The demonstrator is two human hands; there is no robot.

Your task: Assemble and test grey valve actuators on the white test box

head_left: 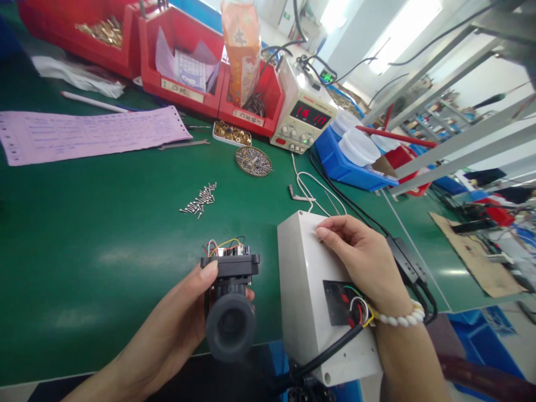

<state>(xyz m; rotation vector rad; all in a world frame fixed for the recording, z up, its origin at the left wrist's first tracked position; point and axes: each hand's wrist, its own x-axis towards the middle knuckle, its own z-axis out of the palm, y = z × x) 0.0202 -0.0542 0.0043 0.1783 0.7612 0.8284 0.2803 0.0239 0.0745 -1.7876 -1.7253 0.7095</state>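
Observation:
My left hand [184, 312] is wrapped round a black device with a round rubber eyecup [230, 326] facing me. Thin red, white and yellow wires [226, 242] stick up from its far side. To the right stands a pale grey box [297, 290], and over its top face my right hand [355, 251] has thumb and forefinger pinched together. A small dark spot shows at those fingertips; I cannot make out whether it is a held part or a feature of the box. Near my right wrist, coloured wires [360, 310] and a thick black cable [330, 352] leave the box's dark panel.
Loose screws [199, 201] lie on the green table beyond the device. Farther back are a round dish of small metal parts [253, 162], red bins [182, 84], a power supply [304, 106] with lit red digits, a pink sheet [96, 134] and white cables [312, 190].

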